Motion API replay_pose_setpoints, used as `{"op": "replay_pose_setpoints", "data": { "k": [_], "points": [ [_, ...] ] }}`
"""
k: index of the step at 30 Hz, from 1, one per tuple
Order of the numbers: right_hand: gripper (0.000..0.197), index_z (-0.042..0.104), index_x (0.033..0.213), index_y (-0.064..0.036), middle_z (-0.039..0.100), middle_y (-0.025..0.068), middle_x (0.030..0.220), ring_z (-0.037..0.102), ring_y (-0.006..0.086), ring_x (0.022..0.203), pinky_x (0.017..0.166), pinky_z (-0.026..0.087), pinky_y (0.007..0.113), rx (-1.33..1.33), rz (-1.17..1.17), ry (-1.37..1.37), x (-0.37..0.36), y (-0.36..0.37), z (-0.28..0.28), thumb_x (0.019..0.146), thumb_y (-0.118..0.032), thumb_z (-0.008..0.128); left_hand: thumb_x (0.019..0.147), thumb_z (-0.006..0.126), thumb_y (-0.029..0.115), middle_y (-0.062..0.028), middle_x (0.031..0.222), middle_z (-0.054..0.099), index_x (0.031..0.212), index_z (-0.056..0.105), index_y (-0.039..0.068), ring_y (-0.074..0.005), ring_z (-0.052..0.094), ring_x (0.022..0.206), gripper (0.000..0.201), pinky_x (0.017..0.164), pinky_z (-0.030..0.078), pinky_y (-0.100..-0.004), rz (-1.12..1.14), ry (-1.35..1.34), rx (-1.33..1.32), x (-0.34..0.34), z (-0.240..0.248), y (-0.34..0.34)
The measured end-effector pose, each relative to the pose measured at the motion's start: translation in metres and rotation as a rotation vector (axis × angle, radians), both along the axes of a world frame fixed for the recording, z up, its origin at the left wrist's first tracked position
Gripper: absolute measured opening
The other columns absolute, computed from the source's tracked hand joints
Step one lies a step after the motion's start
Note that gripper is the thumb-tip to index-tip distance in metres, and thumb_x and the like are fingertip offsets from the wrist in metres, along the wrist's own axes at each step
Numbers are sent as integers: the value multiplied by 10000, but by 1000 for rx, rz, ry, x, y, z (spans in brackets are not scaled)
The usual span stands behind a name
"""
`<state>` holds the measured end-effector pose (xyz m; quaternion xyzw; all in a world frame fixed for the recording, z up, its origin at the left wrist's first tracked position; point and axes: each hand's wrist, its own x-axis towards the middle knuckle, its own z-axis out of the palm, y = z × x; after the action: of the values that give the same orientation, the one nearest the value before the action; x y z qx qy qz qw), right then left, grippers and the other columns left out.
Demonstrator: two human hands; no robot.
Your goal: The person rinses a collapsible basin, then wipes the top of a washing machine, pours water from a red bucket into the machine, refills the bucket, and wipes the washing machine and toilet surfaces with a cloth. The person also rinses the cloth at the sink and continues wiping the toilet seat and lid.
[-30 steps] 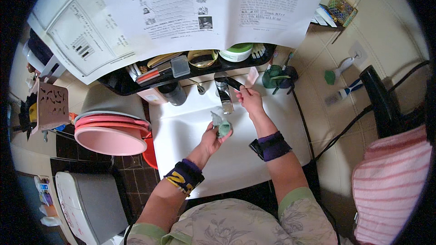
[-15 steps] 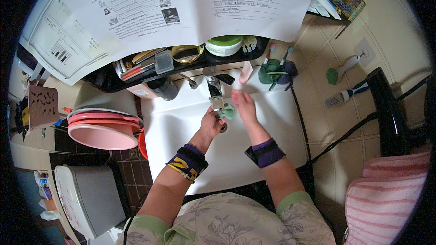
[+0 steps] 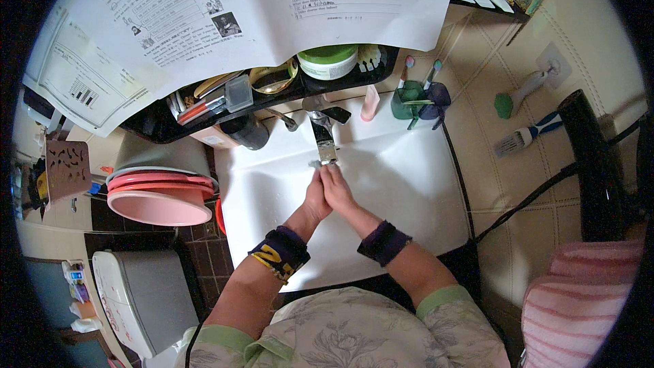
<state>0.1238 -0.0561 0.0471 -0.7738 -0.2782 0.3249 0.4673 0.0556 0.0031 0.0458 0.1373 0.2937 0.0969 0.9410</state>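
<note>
My left hand and my right hand are pressed together over the basin of the white sink, just below the faucet. A small, soft-looking green cloth is held between them. Only a pale bit of it shows by the left fingertips; the palms hide the rest. The right fingers lie closed against the left hand. On the sink's back ledge, right of the faucet, a pink tube stands upright, touched by neither hand. Dark bands wrap both wrists.
Behind the sink runs a black shelf with a green-lidded tub, overhung by printed papers. Toothbrush cups stand at the back right. Stacked pink basins are on the left. A striped pink towel hangs at the right.
My right hand has let go of the pink tube on the ledge and moved left and down to meet my left hand. The green cloth, visible before, is now mostly covered.
</note>
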Motion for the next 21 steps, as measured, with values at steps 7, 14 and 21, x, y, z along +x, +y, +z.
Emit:
{"op": "replay_pose_setpoints", "data": {
  "k": [7,14,21],
  "points": [
    [543,369,1486,-27,398,288,1499,395,443,1389,1158,328,475,-11,-84,-58,1,-6,-8,1029,-316,418,1050,353,481,-93,1335,591,1330,536,127,-304,549,1223,487,1094,399,-482,47,-9,-49,4,6,8],
    [626,262,1517,36,342,305,1525,330,530,1391,1158,291,548,208,-201,-132,4,-6,9,1014,-287,445,1057,378,396,-119,1287,612,1311,556,88,-300,580,1179,437,1094,421,-464,74,41,-83,10,-9,-2],
    [497,434,1428,-13,354,264,1528,301,504,1419,1155,297,559,37,195,-548,-8,-27,17,936,-69,481,1038,389,447,-122,1300,618,1283,589,73,-309,557,1235,490,1101,414,-496,-178,-595,-308,9,-9,14]
  ]
}}
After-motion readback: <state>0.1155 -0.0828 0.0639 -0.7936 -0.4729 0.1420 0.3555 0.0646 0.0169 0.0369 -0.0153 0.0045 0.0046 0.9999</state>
